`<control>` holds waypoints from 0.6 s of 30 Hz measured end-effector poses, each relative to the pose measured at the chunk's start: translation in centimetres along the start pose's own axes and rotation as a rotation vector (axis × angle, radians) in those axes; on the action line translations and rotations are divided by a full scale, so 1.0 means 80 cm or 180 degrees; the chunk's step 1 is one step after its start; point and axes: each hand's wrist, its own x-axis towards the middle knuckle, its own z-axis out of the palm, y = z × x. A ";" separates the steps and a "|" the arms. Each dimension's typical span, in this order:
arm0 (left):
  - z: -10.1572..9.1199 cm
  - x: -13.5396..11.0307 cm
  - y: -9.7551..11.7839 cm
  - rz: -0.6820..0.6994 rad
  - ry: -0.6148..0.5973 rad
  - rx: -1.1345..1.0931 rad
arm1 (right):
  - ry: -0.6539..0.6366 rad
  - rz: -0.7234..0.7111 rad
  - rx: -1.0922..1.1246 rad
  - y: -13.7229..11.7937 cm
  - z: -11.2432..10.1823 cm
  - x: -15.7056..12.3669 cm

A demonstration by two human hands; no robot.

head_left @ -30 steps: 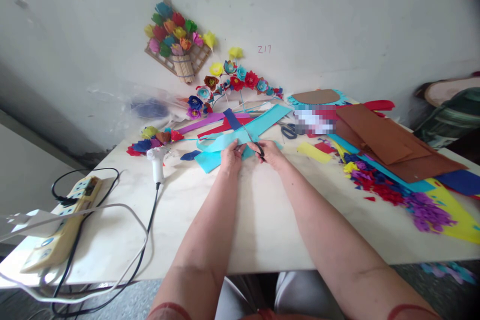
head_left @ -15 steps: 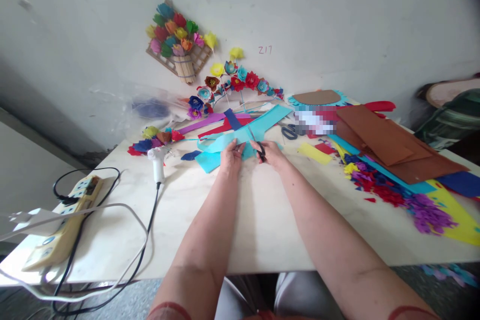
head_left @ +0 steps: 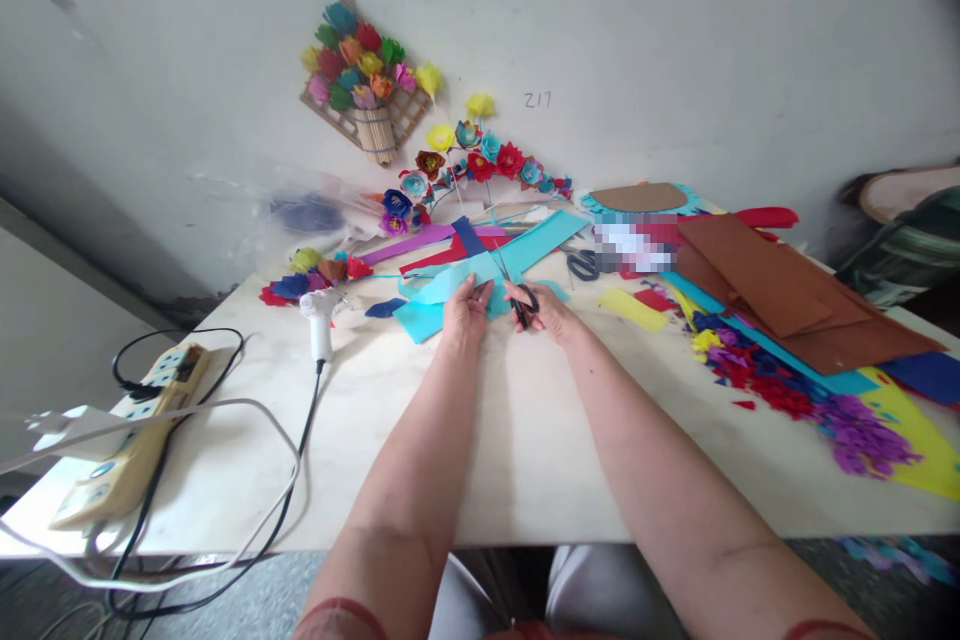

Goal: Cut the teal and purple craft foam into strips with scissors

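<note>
My left hand [head_left: 466, 312] pinches the edge of a light blue paper strip [head_left: 448, 283] just above the table. In my right hand [head_left: 546, 312] is a pair of black-handled scissors [head_left: 527, 304], fingers through the loops. The blades point away from me, spread a little, at the right end of the strip. Under and behind my hands lie more turquoise paper pieces [head_left: 547, 237], with a dark blue strip [head_left: 469, 236], a red strip and a purple strip [head_left: 409, 245] beyond. A second pair of scissors [head_left: 583, 265] rests to the right.
A white glue gun [head_left: 320, 325] stands on the left, its cord running past a power strip [head_left: 139, 445]. Brown sheets [head_left: 795, 290] and coloured paper scraps [head_left: 765, 382] cover the right side. Paper flowers [head_left: 480, 165] stand along the wall.
The scissors' handles have spread wider apart in my right hand. My left hand keeps its hold on the strip. The whole view has shifted slightly.
</note>
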 end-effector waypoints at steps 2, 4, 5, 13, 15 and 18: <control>0.000 0.000 0.000 -0.0005 -0.0026 -0.0022 | -0.0064 -0.0042 -0.0060 -0.002 0.001 -0.003; 0.000 0.000 0.000 -0.0021 -0.0036 -0.0013 | -0.0123 -0.0073 -0.0107 -0.003 0.002 -0.006; 0.000 0.000 0.000 -0.0039 -0.0031 0.0007 | -0.0150 -0.0084 -0.0131 -0.004 0.002 -0.007; 0.000 0.001 0.001 -0.0150 -0.0001 0.0036 | -0.0366 -0.0216 -0.0374 0.005 0.002 0.001; 0.001 0.000 0.002 -0.0190 0.0021 0.0077 | -0.0395 -0.0235 -0.0438 0.007 0.003 0.003; 0.002 -0.001 0.003 -0.0239 0.0006 0.0148 | -0.0397 -0.0233 -0.0501 0.008 0.006 0.003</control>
